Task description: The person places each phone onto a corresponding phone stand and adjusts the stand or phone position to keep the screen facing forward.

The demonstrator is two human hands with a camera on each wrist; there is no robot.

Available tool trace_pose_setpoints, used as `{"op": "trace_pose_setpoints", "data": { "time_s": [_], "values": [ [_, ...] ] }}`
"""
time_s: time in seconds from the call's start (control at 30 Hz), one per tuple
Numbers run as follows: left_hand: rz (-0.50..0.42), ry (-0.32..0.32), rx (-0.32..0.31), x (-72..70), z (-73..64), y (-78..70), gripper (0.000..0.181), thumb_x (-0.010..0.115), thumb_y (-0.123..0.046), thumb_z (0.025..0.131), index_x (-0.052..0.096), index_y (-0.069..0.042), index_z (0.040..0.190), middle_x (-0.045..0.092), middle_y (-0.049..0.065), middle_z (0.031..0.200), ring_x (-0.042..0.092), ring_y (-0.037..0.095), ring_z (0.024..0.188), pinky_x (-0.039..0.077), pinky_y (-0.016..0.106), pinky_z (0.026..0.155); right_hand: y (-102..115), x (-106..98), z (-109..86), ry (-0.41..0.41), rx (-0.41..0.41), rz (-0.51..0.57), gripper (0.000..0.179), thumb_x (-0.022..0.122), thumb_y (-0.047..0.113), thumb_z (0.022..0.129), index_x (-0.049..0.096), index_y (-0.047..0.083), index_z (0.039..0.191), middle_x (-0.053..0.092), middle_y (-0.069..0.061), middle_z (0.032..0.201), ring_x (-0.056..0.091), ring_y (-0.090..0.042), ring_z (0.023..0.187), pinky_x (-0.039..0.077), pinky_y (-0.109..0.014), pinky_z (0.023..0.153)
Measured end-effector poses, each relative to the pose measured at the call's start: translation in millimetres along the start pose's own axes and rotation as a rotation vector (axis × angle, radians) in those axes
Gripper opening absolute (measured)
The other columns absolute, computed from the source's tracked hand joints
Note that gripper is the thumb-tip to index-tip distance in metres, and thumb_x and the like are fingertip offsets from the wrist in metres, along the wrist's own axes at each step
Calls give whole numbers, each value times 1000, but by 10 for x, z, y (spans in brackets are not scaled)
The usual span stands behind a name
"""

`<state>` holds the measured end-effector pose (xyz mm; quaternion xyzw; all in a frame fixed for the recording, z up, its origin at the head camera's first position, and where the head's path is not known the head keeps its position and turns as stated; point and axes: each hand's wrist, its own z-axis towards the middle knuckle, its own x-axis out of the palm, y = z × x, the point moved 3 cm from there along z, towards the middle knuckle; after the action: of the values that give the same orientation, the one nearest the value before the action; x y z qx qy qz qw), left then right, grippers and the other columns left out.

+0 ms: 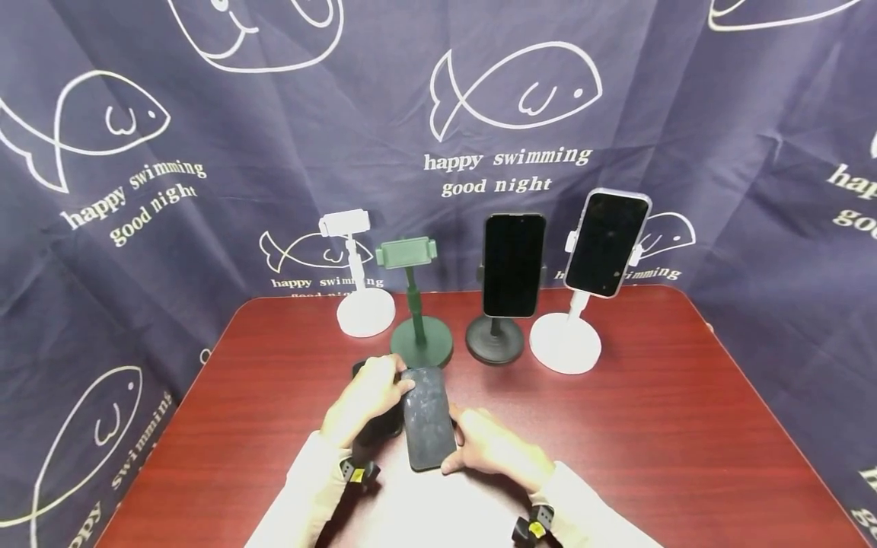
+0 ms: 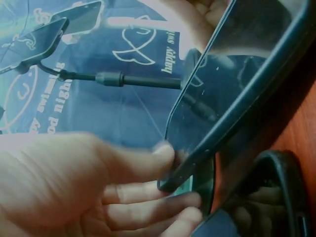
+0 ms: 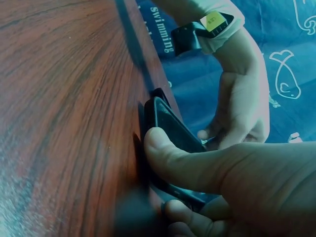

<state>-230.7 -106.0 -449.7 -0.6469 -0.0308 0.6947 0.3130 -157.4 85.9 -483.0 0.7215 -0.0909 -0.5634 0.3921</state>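
Both hands hold a dark smartphone (image 1: 429, 426) low over the front middle of the table. My left hand (image 1: 370, 394) pinches its far left corner, with the thumb on the screen side and fingers beneath, as the left wrist view shows. At the near right side, my right hand (image 1: 493, 444) grips the edge, its thumb (image 3: 168, 153) against the phone's rim. A second dark phone (image 1: 384, 428) lies on the table, partly hidden under my left hand and wrist. Just beyond the left fingers stands a green phone stand (image 1: 421, 342) with a bare clamp.
A white stand (image 1: 366, 312) with a bare clamp is at the back left. Right of the green one, a black stand (image 1: 495, 340) carries an upright phone (image 1: 514, 265). Another white stand (image 1: 566, 344) carries a tilted phone (image 1: 607, 242). A fish-print cloth (image 1: 384, 144) hangs behind the red-brown table (image 1: 658, 426).
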Motion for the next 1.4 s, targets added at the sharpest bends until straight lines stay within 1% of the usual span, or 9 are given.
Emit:
{"op": "trace_pose_setpoints", "data": {
  "time_s": [0.17, 0.37, 0.5, 0.73, 0.77, 1.0, 1.13, 1.23, 1.4],
  "values": [
    [-70, -3, 9, -33, 19, -21, 20, 83, -4, 82, 67, -3, 95, 72, 10, 86, 71, 23, 82, 59, 38, 78, -8, -31, -4, -7, 3, -1, 52, 98, 24, 60, 60, 18, 95, 54, 7, 67, 49, -6, 59, 42, -25, 57],
    [-212, 105, -38, -68, 24, -51, 21, 75, 5, 84, 73, -4, 102, 74, 7, 89, 69, 15, 69, 57, 29, 67, -48, -31, -6, 23, -8, -34, 55, 97, 29, 63, 59, 22, 102, 57, 5, 75, 52, -7, 68, 44, -27, 65],
    [-256, 117, -30, -92, 20, -75, 21, 70, 3, 85, 75, -6, 102, 72, 2, 88, 61, 11, 69, 53, 28, 65, -68, -30, -7, 29, -6, -42, 59, 97, 31, 64, 60, 23, 109, 57, 8, 79, 54, -9, 76, 46, -29, 73],
    [-668, 238, -143, -38, -14, -74, 14, 61, 1, 97, 67, 1, 109, 72, 13, 92, 74, 19, 73, 63, 39, 61, -74, -16, -6, 31, -22, -61, 64, 97, 34, 63, 63, 24, 117, 67, 11, 97, 61, -8, 91, 52, -34, 88],
    [-693, 245, -148, -41, -17, -78, 14, 62, 1, 97, 67, 1, 110, 72, 14, 93, 74, 21, 73, 63, 40, 60, -73, -19, -5, 31, -31, -65, 64, 97, 35, 64, 63, 24, 117, 68, 10, 100, 61, -8, 94, 52, -35, 90],
    [-772, 257, -155, -91, -30, -108, 15, 61, 2, 96, 65, 4, 111, 73, 18, 96, 74, 22, 69, 62, 46, 59, -65, -52, 1, 70, -90, 8, 46, 90, 36, 76, 66, 25, 114, 68, 13, 97, 62, -4, 88, 53, -30, 88],
    [-803, 252, -168, -111, -35, -110, 15, 61, -1, 97, 66, 4, 111, 72, 18, 94, 73, 22, 66, 62, 48, 60, -64, -76, 2, 106, -61, 68, 38, 85, 43, 82, 67, 26, 112, 68, 14, 93, 61, -3, 85, 52, -29, 84],
    [-831, 235, -173, -126, -33, -106, 16, 61, -3, 98, 66, 3, 112, 72, 16, 92, 73, 24, 64, 62, 46, 60, -47, -106, -1, 123, -42, 115, 43, 81, 46, 86, 66, 26, 121, 69, 13, 98, 62, -5, 89, 51, -32, 86],
    [-871, 210, -147, -200, -28, -116, 18, 60, -6, 100, 64, 3, 115, 71, 10, 87, 72, 20, 64, 63, 46, 61, 5, -132, -19, 153, -29, 275, 45, 74, 44, 93, 62, 21, 129, 71, 5, 91, 69, -16, 68, 56, -30, 72]
  ]
}}
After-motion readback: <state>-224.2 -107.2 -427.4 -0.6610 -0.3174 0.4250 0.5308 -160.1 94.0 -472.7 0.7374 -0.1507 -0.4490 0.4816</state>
